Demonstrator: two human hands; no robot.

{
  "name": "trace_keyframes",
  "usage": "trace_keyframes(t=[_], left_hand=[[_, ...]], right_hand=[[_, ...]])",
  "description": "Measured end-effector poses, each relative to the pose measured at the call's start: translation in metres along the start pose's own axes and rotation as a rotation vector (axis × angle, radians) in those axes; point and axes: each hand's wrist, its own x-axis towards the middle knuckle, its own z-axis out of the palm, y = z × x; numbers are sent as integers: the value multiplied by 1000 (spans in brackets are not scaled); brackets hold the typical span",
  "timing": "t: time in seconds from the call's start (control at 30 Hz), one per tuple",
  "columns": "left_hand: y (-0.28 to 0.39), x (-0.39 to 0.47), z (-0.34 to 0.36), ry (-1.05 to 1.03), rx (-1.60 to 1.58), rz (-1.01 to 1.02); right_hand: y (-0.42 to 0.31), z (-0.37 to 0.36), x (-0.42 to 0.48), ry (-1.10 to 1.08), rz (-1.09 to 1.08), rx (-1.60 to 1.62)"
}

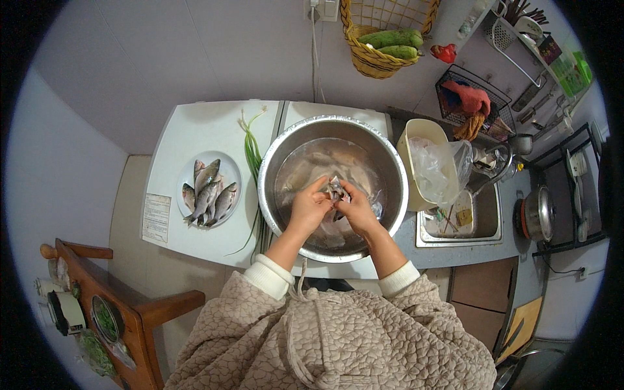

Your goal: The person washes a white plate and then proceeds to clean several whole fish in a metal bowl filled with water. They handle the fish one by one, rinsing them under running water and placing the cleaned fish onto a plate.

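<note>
A large stainless steel basin (333, 122) of cloudy water stands in front of me, with pale shapes under the surface that look like fish. Over its middle, my left hand (310, 207) and my right hand (360, 208) hold one small fish (336, 191) between their fingers, its head end pointing away from me. Several whole small fish (206, 191) lie on a white oval plate (234, 170) to the left. Green onions (252, 149) lie between the plate and the basin, their lower part close against the basin's left side.
Right of the basin, a cream plastic bin (424, 127) holds clear plastic bags (431, 163). Beyond it are a steel sink (480, 219) with scraps and a lidded pot (539, 213). A wicker basket (378, 63) of green vegetables hangs on the wall. A wooden table (122, 312) stands lower left.
</note>
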Motion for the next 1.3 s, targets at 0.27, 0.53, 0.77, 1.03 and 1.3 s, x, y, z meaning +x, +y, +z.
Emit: trace_keyframes(t=[0.27, 0.53, 0.77, 1.03, 1.3], left_hand=[[-10, 6, -9, 140, 570, 522], [8, 5, -5, 149, 522, 303], [25, -3, 4, 169, 119, 157], [33, -5, -1, 256, 475, 332], [48, -16, 8, 328, 834, 431]], right_hand=[[-24, 5, -15, -61, -139, -121], [-25, 5, -10, -52, -47, 59], [7, -6, 11, -18, 43, 55], [0, -8, 8, 78, 121, 66], [-12, 1, 4, 189, -17, -179]])
